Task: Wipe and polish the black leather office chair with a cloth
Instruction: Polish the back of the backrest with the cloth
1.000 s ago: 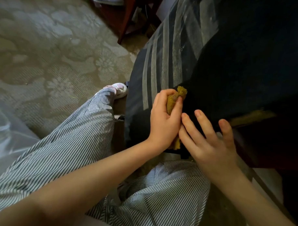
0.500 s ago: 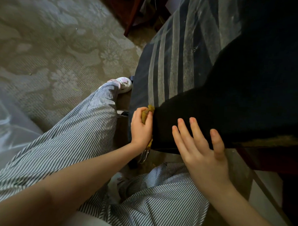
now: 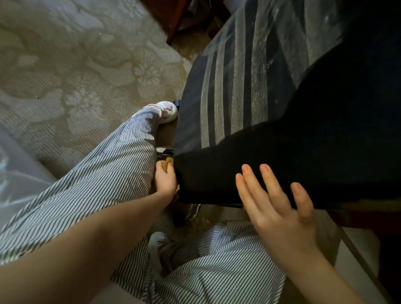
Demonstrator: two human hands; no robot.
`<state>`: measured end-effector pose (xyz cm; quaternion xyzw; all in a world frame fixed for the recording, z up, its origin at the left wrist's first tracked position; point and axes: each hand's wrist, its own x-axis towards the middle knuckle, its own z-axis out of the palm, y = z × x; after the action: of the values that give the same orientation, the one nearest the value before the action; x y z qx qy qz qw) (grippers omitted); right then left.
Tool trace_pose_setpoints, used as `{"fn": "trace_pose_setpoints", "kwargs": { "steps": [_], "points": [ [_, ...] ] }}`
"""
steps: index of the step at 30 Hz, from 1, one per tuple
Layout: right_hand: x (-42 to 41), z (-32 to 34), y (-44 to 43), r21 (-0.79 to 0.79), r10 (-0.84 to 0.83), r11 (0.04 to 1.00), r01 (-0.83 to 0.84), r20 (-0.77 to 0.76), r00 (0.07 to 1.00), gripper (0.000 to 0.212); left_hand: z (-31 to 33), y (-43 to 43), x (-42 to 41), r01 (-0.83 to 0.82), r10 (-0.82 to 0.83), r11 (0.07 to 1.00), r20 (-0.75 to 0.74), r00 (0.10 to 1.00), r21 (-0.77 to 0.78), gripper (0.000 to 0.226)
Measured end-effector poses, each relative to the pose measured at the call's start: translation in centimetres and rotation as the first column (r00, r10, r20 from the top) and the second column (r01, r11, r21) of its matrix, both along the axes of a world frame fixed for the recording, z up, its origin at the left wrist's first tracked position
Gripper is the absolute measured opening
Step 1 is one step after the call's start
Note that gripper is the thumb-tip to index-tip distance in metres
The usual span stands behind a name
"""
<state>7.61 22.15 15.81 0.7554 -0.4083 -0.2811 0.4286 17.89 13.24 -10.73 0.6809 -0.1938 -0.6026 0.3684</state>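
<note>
- trousers [image 3: 103,171]: loose, with thin dark and pale stripes running down both legs
- far shoe [image 3: 168,112]: white with pink patches, rounded toe
- near shoe [image 3: 156,248]: white, half hidden under a trouser hem
- right hand [image 3: 281,213]: short, plain nails
- forearms [image 3: 78,250]: bare

- left hand [image 3: 165,182] grips a scrunched mustard-yellow cloth [image 3: 167,161], pressed right up against the near corner edge of the black leather office chair [image 3: 320,144]
- right hand [image 3: 277,211] lies flat on the chair's shaded part, fingers straight, slightly spread
- pale light stripes cross the leather farther up, looks kinda dusty
- blue-and-white pinstriped trousers [image 3: 98,182] and a white shoe [image 3: 168,111] just beside the chair, on beige floral carpet [image 3: 73,63]
</note>
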Motion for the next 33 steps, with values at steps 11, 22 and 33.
{"fn": "trace_pose_setpoints", "kwargs": {
  "steps": [11,22,33],
  "points": [
    [0.1,-0.4,-0.1,0.014,-0.013,1.000,0.012,0.076,0.997,0.046,8.4,0.7,-1.5,0.059,-0.023,0.952,0.122,0.992,-0.301,0.010],
    [2.0,2.4,1.0,-0.045,0.011,0.999,0.007,0.381,0.925,0.040,23.0,0.5,-0.9,0.005,-0.091,0.379,-0.032,0.995,-0.925,0.024],
    [4.3,4.8,0.0,-0.105,-0.118,0.980,0.171,0.392,0.912,0.040,21.6,0.0,-2.1,-0.091,-0.048,0.368,-0.117,0.992,-0.925,0.022]
  ]
}}
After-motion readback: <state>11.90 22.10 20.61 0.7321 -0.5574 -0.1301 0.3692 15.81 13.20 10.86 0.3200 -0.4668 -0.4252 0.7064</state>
